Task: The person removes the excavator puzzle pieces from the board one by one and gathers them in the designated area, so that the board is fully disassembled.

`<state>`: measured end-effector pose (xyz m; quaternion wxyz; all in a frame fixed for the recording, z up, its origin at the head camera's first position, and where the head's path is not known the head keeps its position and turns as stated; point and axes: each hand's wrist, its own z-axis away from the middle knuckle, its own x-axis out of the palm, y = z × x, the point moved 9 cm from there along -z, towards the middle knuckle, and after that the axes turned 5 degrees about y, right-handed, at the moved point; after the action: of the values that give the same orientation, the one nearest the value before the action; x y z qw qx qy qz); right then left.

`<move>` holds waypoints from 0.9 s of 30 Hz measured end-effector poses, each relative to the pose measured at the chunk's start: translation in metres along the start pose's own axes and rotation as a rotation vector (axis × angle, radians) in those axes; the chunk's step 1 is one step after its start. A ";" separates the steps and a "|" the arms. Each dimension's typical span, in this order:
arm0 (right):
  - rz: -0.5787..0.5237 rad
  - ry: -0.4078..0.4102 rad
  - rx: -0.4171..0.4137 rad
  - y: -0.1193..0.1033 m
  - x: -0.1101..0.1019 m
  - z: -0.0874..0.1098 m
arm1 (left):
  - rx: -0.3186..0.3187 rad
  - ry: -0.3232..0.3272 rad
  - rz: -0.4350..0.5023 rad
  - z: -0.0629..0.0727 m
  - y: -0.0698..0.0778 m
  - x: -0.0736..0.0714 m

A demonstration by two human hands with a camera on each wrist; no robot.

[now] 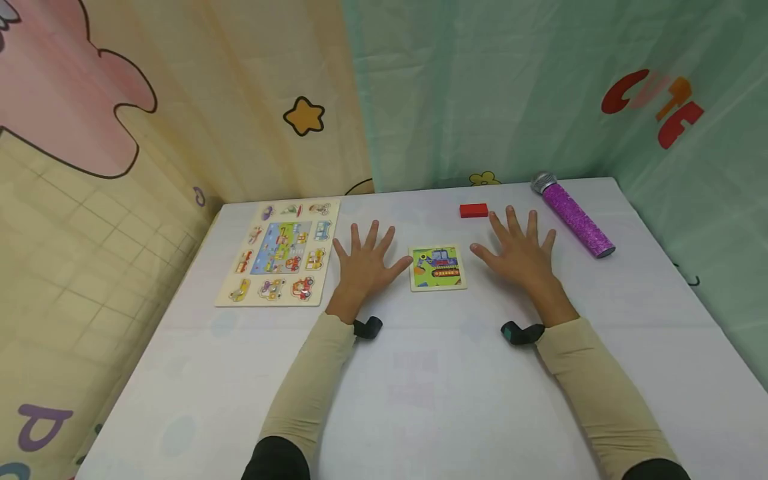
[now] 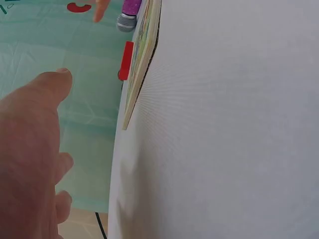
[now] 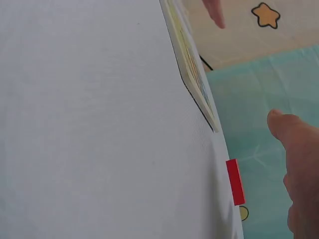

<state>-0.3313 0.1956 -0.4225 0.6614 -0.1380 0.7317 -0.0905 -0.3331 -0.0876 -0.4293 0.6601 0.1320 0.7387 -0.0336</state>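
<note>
Fingers spread and holding nothing, my left hand (image 1: pixel 365 267) hovers over the white table between a large wooden picture board and a small square puzzle (image 1: pixel 437 268) with a blue-and-red digger picture. My right hand (image 1: pixel 523 256) is likewise spread, to the right of that puzzle. Just beyond the right index fingertip lies a red block (image 1: pixel 473 211). In the left wrist view the left thumb (image 2: pixel 50 87) points toward the puzzle's edge (image 2: pixel 144 64). The right wrist view has the right thumb (image 3: pixel 286 127) above the tabletop, with the red block (image 3: pixel 235 182) past the puzzle.
The large picture board (image 1: pixel 327 267), with vehicle pieces around a blue-green scene, lies at the left. A glittery purple microphone (image 1: pixel 577 218) lies at the back right. Printed curtains (image 1: pixel 480 87) hang behind the table (image 1: pixel 420 387) and along its sides.
</note>
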 end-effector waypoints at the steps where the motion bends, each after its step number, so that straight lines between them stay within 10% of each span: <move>1: 0.000 -0.006 -0.006 -0.002 0.001 0.000 | 0.002 -0.004 0.005 0.000 0.001 0.001; 14: -0.103 -0.223 -0.421 -0.103 0.028 -0.018 | 0.217 -0.215 0.210 0.018 0.025 0.015; 27: -0.219 -0.358 -0.423 -0.126 0.064 -0.043 | 0.321 -0.183 0.193 0.024 0.032 0.016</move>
<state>-0.3687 0.0537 -0.4384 0.7226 -0.3647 0.5869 0.0192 -0.3033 -0.0593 -0.4446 0.6951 0.3022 0.6448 -0.0993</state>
